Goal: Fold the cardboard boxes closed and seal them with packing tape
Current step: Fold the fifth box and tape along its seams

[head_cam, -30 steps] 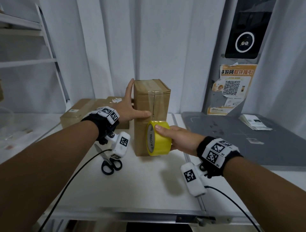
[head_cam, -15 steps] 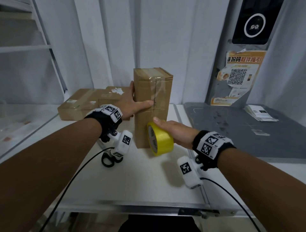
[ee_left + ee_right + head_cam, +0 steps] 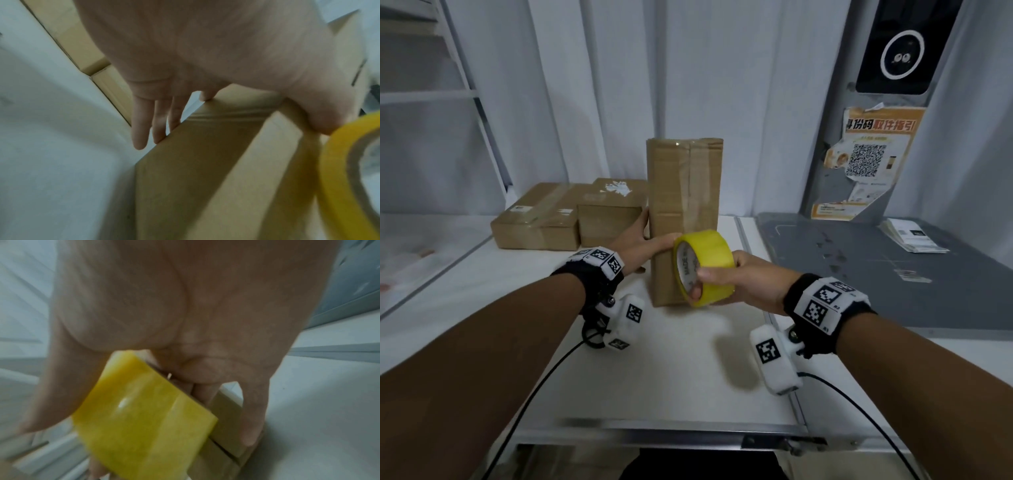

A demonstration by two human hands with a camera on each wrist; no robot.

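Observation:
A tall cardboard box [image 3: 683, 198] stands upright on the white table [image 3: 654, 377], with clear tape down its front seam. My left hand [image 3: 643, 240] grips its left side, thumb across the front and fingers [image 3: 139, 129] reaching the back edge. My right hand [image 3: 722, 277] grips a yellow tape roll [image 3: 705, 267], a fingertip inside the core. The tape roll [image 3: 144, 418] is held against the lower front of the box [image 3: 205, 162], right beside my left thumb. Whether a strip of tape runs from roll to box is not visible.
Two flat taped boxes [image 3: 537, 219] [image 3: 609, 212] lie at the back left. Black scissors [image 3: 592, 337] peek out under my left wrist. A grey mat [image 3: 876, 274] with a leaflet stack [image 3: 914, 236] covers the right side. The table's metal front edge [image 3: 654, 430] is near.
My left hand has slid down the box until its thumb meets the roll. My right hand has turned the roll and shifted it left across the box front.

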